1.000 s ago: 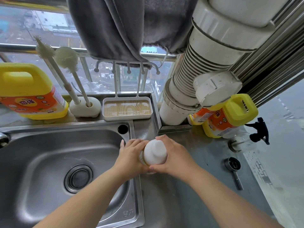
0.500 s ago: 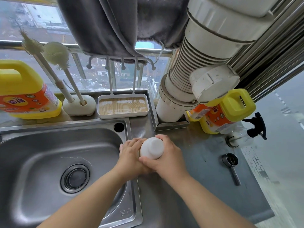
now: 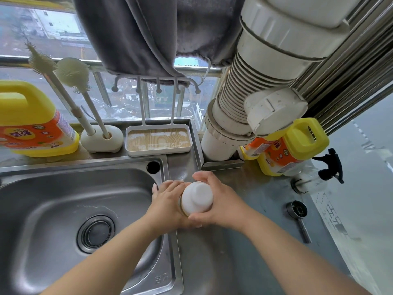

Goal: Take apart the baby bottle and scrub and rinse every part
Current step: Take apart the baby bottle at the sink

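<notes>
Head view — steeply down, close

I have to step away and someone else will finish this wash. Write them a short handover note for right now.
Left hand grips the baby bottle from the sink side; right hand wraps its white cap end, fingers curled round it.
The bottle is held over the counter edge beside the sink, still in one piece.
Done: nothing visibly taken apart.
Left: take off the cap, separate every part, scrub with the brushes standing in the holder behind the sink, then rinse.
</notes>
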The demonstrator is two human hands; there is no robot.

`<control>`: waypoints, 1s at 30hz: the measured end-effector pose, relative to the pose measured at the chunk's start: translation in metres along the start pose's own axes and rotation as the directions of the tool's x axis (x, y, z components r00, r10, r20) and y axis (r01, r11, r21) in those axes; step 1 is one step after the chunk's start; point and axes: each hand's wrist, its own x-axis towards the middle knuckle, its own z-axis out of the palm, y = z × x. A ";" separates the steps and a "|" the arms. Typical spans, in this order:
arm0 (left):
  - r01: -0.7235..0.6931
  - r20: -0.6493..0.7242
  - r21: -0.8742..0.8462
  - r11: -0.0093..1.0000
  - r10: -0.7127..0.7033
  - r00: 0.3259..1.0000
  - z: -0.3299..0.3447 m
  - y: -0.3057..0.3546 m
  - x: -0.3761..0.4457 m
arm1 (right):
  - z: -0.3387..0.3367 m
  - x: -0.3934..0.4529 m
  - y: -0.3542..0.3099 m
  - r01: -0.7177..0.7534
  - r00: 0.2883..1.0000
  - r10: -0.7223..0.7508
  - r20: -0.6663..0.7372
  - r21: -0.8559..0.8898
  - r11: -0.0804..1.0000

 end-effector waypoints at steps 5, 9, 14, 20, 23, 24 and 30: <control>0.022 0.020 0.028 0.999 -0.023 1.000 -0.001 0.002 -0.003 | 0.004 -0.009 -0.003 -0.078 0.988 0.077 -0.131 -0.004 0.997; 0.043 0.027 0.033 0.999 -0.044 0.999 -0.001 0.002 -0.004 | 0.009 -0.012 -0.011 -0.105 0.976 0.062 -0.206 -0.200 0.974; 0.090 -0.016 -0.018 0.996 -0.090 0.996 0.000 0.004 -0.004 | -0.012 -0.013 -0.014 0.017 1.000 -0.020 -0.021 -0.126 0.992; 0.084 0.013 -0.006 0.996 -0.084 0.996 -0.001 0.004 -0.007 | 0.006 -0.015 -0.018 -0.173 0.979 0.158 -0.128 -0.114 0.978; 0.105 -0.007 -0.014 0.994 -0.105 0.994 0.000 0.005 -0.007 | 0.015 -0.012 -0.018 -0.137 0.968 0.108 -0.228 -0.112 0.984; 0.112 -0.009 -0.019 0.994 -0.112 0.994 0.000 0.006 -0.007 | 0.013 -0.012 -0.018 -0.128 0.971 0.100 -0.219 -0.118 0.985; 0.157 0.005 -0.061 0.986 -0.157 0.988 0.001 0.011 -0.009 | 0.001 -0.012 -0.018 -0.102 0.989 0.082 -0.121 -0.161 0.982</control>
